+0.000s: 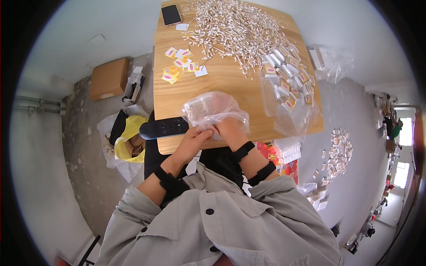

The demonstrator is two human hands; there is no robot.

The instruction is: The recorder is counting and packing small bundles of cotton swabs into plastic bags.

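Our left fingers point(203, 134) gripping a clear bag point(198, 110) at the table's point(171, 102) near edge, our right hand point(226, 124) partly inside, its finger closure indeterminable, swabs point(235, 31) along far edge.

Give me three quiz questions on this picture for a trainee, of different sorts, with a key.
1. Choose. What do the left hand and right hand both touch?
a) brown box
b) clear bag
c) yellow bag

2. True or false? The yellow cards lie left of the bagged packs.

3. Fill in. On the table, the phone lies near the far ____ corner.

Key: 1 b; 2 true; 3 left.
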